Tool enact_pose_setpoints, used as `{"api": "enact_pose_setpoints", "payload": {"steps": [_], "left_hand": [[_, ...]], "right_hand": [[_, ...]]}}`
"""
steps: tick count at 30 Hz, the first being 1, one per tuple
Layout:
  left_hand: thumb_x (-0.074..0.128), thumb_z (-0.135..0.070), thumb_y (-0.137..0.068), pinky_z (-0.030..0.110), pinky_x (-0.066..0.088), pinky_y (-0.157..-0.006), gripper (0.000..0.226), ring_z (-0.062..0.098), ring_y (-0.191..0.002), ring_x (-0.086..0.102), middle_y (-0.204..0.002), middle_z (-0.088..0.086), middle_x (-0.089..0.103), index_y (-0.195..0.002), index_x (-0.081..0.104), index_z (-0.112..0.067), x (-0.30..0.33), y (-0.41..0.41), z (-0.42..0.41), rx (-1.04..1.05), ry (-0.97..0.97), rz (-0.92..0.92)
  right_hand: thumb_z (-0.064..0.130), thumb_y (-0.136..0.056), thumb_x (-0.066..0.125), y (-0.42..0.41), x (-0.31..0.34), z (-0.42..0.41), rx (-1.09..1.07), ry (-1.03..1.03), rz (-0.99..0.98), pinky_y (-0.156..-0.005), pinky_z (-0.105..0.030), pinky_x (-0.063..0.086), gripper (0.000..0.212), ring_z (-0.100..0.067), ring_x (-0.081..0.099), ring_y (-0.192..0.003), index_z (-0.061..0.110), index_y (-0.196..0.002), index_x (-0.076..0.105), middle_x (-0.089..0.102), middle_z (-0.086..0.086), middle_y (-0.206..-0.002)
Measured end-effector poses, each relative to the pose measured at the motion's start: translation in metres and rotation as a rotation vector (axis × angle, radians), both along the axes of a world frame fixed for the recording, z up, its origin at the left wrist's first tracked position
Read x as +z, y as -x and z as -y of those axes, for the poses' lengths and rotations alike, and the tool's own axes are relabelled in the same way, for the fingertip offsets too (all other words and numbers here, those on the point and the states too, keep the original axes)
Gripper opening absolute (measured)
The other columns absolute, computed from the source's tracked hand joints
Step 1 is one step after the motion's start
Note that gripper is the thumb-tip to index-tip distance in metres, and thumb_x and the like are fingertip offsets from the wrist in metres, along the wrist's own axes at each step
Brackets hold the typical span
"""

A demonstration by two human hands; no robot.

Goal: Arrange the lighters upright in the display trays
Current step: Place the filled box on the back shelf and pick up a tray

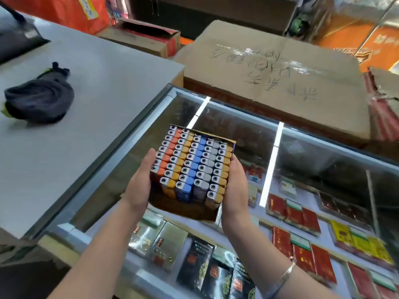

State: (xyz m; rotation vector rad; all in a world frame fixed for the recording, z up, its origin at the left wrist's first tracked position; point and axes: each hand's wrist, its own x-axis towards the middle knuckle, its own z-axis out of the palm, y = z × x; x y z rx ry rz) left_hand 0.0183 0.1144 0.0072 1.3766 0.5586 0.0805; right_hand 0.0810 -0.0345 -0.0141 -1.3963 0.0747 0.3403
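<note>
From the head camera, a display tray (183, 209) of lighters (192, 162) was held in the air between both hands above a glass counter (302, 156). The left hand (139, 186) lay flat against the tray's left wall, fingers straight and close together, pointing away from the person. The right hand (236, 188) pressed the opposite wall in the same way, palm inward, with its fingers straight and together along the tray's right edge; a thin bracelet (288, 269) circled that wrist. The lighters stood upright in the tray, packed in rows that ran away from the person: a row with orange tops at the left, then yellow, blue, grey and yellow again at the right, each showing its metal cap and round hole. The near end of the tray held no lighters, and its dark floor showed there. Under the glass lay cigarette packs (293, 214) in red, yellow and black, in rows on a pale shelf. To the left stood a grey table (90, 83), adjoining the counter, and on it lay a dark bundled cloth (40, 100). Behind the counter sat a large flattened cardboard box (280, 67) with handwritten marks on top.
</note>
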Motion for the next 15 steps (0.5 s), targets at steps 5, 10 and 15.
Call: {"api": "enact_pose_setpoints", "payload": {"steps": [5, 10, 15], "left_hand": [[0.031, -0.063, -0.088, 0.032, 0.043, -0.078, 0.049, 0.017, -0.088, 0.069, -0.094, 0.0, 0.073, -0.088, 0.072, -0.037, -0.001, 0.002, 0.017, 0.019, 0.02, 0.007], [0.046, -0.062, -0.077, 0.021, 0.053, -0.065, 0.044, 0.017, -0.091, 0.069, -0.099, 0.003, 0.072, -0.096, 0.072, -0.032, 0.001, 0.008, 0.057, 0.019, 0.143, 0.072], [0.041, -0.054, -0.088, 0.02, 0.053, -0.064, 0.04, 0.018, -0.092, 0.069, -0.1, 0.003, 0.072, -0.1, 0.071, -0.032, -0.003, 0.014, 0.104, -0.015, 0.177, 0.113]], "right_hand": [[0.046, -0.096, 0.037, -0.003, -0.002, 0.011, -0.024, -0.071, -0.109, -0.097, -0.053, 0.045, 0.044, -0.025, 0.058, -0.114, 0.021, -0.129, 0.052, 0.062, -0.004, -0.122], [0.047, -0.095, 0.039, -0.001, 0.001, 0.048, 0.006, -0.157, -0.123, -0.087, -0.048, 0.052, 0.036, -0.022, 0.067, -0.098, 0.027, -0.103, 0.068, 0.071, -0.003, -0.104], [0.044, -0.095, 0.039, 0.008, 0.001, 0.099, -0.011, -0.229, -0.139, -0.063, -0.028, 0.056, 0.036, -0.019, 0.07, -0.091, 0.031, -0.094, 0.072, 0.073, -0.002, -0.098]]}}
